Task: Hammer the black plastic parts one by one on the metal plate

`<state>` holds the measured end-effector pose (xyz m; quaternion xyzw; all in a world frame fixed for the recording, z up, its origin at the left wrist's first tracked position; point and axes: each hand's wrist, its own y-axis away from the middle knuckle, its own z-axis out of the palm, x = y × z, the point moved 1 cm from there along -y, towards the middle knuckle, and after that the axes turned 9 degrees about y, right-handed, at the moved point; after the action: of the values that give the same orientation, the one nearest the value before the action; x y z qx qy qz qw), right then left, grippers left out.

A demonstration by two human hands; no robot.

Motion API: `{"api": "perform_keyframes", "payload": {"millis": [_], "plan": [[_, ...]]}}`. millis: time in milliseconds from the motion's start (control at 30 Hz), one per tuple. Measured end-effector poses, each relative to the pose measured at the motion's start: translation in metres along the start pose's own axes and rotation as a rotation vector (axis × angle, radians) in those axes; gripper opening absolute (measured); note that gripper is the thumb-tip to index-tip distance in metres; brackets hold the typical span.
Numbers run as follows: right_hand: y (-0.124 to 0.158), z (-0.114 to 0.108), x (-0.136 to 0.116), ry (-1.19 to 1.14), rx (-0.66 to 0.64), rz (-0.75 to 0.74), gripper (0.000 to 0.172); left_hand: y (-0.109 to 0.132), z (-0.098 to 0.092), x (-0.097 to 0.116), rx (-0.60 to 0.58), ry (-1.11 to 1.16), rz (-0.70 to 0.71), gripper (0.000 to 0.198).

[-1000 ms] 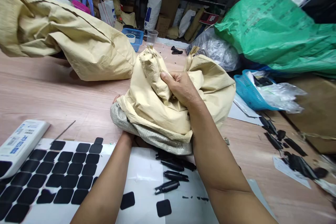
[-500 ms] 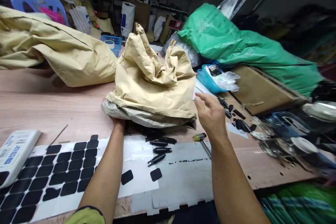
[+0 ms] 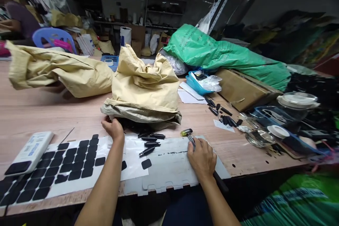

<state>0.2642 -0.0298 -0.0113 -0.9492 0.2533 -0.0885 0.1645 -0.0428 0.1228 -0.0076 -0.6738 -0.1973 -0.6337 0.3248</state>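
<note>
A crumpled tan paper sack [image 3: 144, 84] stands on the wooden table [image 3: 39, 113], its grey woven lining showing at the bottom. My left hand [image 3: 113, 129] rests curled at the sack's lower left edge, gripping the lining. My right hand [image 3: 202, 157] lies on a grey sheet [image 3: 169, 169] and closes round the handle of a small hammer [image 3: 188, 134] with a yellow-tipped head. Several black plastic parts [image 3: 149, 141] lie just in front of the sack, between my hands.
A sheet of black square pads [image 3: 53, 173] and a white box [image 3: 33, 148] lie at the left. Another tan sack [image 3: 60, 72] lies behind. A green bag [image 3: 222, 54], cardboard box [image 3: 245, 90], blue tray [image 3: 198, 81] and lidded containers [image 3: 296, 100] crowd the right. More black parts [image 3: 225, 116] are scattered there.
My right hand let go of the sack's top, came down to the right and closed on the hammer handle. The camera view pulled back. My left hand stayed at the sack's lower edge.
</note>
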Motion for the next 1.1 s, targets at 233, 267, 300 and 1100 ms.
{"api": "perform_keyframes", "payload": {"millis": [233, 267, 300, 1100], "plan": [[-0.002, 0.000, 0.004, 0.018, 0.023, -0.024, 0.031, 0.057, 0.020, 0.051, -0.609, -0.382, 0.775, 0.024], [-0.001, -0.001, 0.004, 0.019, 0.024, -0.027, 0.031, 0.048, 0.035, 0.060, -0.675, -0.425, 0.819, 0.034], [-0.001, -0.001, 0.004, 0.021, 0.026, -0.028, 0.031, 0.035, 0.051, 0.069, -0.718, -0.455, 0.847, 0.043], [-0.003, 0.006, 0.003, 0.040, 0.064, -0.031, 0.029, -0.022, -0.024, 0.057, -0.145, -0.562, 0.476, 0.044]]}}
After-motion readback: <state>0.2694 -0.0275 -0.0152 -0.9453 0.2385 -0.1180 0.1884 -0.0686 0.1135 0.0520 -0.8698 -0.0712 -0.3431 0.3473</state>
